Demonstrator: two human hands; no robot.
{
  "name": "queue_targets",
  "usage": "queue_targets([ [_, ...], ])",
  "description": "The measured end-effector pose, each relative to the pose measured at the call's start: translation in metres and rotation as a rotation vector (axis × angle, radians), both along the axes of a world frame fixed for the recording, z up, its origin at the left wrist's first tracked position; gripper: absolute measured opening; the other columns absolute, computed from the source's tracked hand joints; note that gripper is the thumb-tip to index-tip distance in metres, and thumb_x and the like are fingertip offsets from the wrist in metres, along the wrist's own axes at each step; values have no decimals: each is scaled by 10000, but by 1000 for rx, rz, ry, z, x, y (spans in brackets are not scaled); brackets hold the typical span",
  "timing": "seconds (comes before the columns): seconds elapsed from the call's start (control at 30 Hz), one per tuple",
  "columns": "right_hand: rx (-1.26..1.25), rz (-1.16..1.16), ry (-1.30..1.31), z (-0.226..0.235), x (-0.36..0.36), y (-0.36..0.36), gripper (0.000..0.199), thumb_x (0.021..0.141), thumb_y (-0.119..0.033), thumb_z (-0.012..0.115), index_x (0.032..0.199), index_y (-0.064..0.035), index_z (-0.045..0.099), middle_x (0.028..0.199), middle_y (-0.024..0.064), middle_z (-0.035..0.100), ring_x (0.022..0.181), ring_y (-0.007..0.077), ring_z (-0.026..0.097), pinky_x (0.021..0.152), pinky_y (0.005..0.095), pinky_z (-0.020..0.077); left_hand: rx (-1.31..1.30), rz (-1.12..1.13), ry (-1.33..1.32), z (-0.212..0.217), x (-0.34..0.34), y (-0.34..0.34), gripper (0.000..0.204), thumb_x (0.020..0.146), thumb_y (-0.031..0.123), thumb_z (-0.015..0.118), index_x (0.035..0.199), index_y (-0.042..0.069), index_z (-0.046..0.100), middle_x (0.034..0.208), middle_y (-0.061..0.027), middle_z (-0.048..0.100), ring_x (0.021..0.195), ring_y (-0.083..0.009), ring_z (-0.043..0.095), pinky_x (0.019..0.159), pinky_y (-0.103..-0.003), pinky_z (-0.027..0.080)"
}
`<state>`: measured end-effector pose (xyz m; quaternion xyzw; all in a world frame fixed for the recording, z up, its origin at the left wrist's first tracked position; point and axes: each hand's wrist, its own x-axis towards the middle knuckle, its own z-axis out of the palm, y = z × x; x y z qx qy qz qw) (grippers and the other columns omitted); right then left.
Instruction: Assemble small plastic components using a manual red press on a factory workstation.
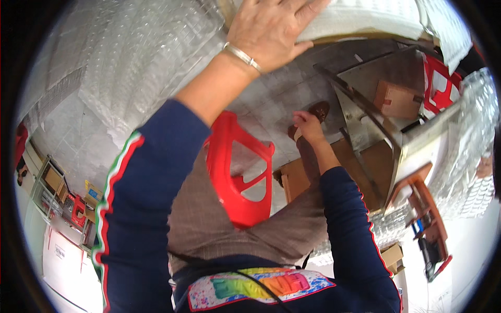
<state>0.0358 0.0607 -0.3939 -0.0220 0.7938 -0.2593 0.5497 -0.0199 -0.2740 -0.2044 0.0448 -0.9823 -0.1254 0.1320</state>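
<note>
My left hand (269, 34) reaches out at the top, back up, a metal bangle on its wrist. Its thumb is spread from the fingers, whose tips are cut off by the upper edge. It lies over or beside the white padded wrapping sheet (365, 18); whether it touches is unclear. Lower and to the right, my right hand (309, 127) hangs above a brown shoe (319, 109), fingers loosely bent and a little apart, nothing visible in them. Between my legs is a red plastic stool (242, 208) with cut-out sides.
Clear bubble wrap (151, 57) fills the upper left. To the right stands a metal-framed table (365, 107), a cardboard box (399, 99) within its frame. An orange-brown handled tool (430, 214) lies at its near end. Cardboard (297, 180) lies by my right leg; a shelf (49, 182) stands far left.
</note>
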Motion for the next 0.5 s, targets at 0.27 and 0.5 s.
queue_targets([
  [0.27,236,246,215,-117,-67,47,206,942,-124,585,1104,-30,670,913,55,683,775,128,640,703,272,512,-186,31,24,-11,-11,0,670,721,316,753,1334,114,578,1416,-81,517,1307,-297,461,1037,-460,382],
  [0.5,-284,-996,134,-78,-75,-116,227,984,-206,568,1091,-17,634,1072,61,624,899,165,608,759,312,514,2,75,116,-34,-1,-7,643,724,298,739,1320,118,578,1389,-62,542,1309,-257,457,1052,-424,362],
])
